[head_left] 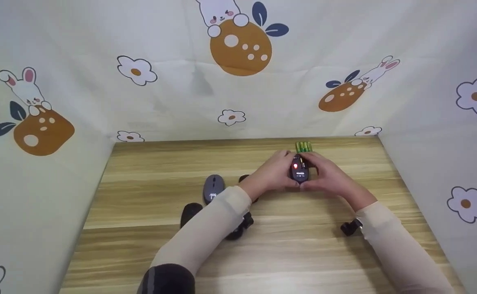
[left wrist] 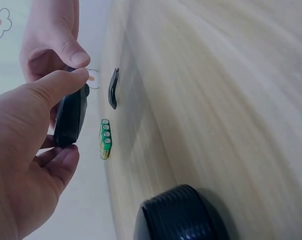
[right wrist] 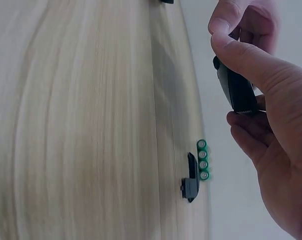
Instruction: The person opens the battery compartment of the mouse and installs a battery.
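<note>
Both hands hold a black computer mouse (head_left: 300, 174) above the table, its underside up. A red light glows on that underside, and a slot beside it stands uncovered with something yellowish inside. My left hand (head_left: 274, 173) grips one side and my right hand (head_left: 327, 174) the other, thumbs at the near end. Behind the mouse, a row of green batteries (head_left: 303, 147) lies at the table's back edge. A small black cover (right wrist: 192, 181) rests on the wood beside the batteries; in the head view it cannot be made out.
A grey mouse (head_left: 214, 188) and a black mouse (head_left: 190, 213) lie on the wooden table (head_left: 148, 171) to the left. More dark objects are partly hidden under my left forearm. Patterned cloth (head_left: 173, 98) hangs round the back and sides.
</note>
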Motion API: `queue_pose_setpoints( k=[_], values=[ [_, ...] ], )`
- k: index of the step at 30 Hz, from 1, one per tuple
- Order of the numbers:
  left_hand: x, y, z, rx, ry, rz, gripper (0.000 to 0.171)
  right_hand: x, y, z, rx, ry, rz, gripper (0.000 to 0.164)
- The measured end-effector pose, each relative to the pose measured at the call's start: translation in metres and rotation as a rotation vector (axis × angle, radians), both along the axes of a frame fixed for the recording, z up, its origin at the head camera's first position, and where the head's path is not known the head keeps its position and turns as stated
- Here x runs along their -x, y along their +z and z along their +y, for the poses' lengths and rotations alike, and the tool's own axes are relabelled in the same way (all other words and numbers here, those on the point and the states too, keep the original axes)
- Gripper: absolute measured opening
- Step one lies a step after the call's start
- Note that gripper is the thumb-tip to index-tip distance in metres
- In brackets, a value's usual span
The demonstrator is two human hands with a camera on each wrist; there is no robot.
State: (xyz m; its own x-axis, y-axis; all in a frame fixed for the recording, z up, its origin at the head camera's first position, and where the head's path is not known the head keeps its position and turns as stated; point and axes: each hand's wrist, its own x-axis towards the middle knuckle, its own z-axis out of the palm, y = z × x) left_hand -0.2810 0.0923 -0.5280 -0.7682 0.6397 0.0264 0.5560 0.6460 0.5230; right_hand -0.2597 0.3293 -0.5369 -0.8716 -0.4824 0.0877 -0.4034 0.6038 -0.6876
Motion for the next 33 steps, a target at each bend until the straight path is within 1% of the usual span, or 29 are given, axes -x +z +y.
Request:
queue_pose_setpoints(
  k=[6, 11, 16, 20, 23, 28, 33],
  values=[
    [0.004, -0.003, 0.009, 0.013, 0.008, -0.002, 0.103, 0.007, -0.002, 0.006, -0.035, 0.004, 0.006, 0.101],
    [0.007, -0.012, 0.014, 0.021, 0.015, -0.002, 0.098, 0.013, -0.008, 0.011, -0.06, 0.02, 0.009, 0.099],
    [0.01, -0.022, 0.019, 0.061, 0.022, 0.019, 0.097, 0.019, -0.018, 0.015, -0.095, 0.02, 0.007, 0.098],
    [0.013, -0.029, 0.024, 0.098, 0.026, 0.036, 0.096, 0.021, -0.023, 0.018, -0.097, 0.025, 0.008, 0.097],
    [0.015, -0.033, 0.026, 0.105, 0.024, 0.048, 0.095, 0.021, -0.024, 0.019, -0.093, 0.024, 0.0, 0.096],
    [0.016, -0.034, 0.029, 0.115, 0.018, 0.051, 0.094, 0.02, -0.027, 0.02, -0.098, 0.02, -0.003, 0.095],
    [0.015, -0.032, 0.03, 0.123, 0.019, 0.027, 0.094, 0.021, -0.028, 0.021, -0.073, 0.019, -0.006, 0.095]
  ],
)
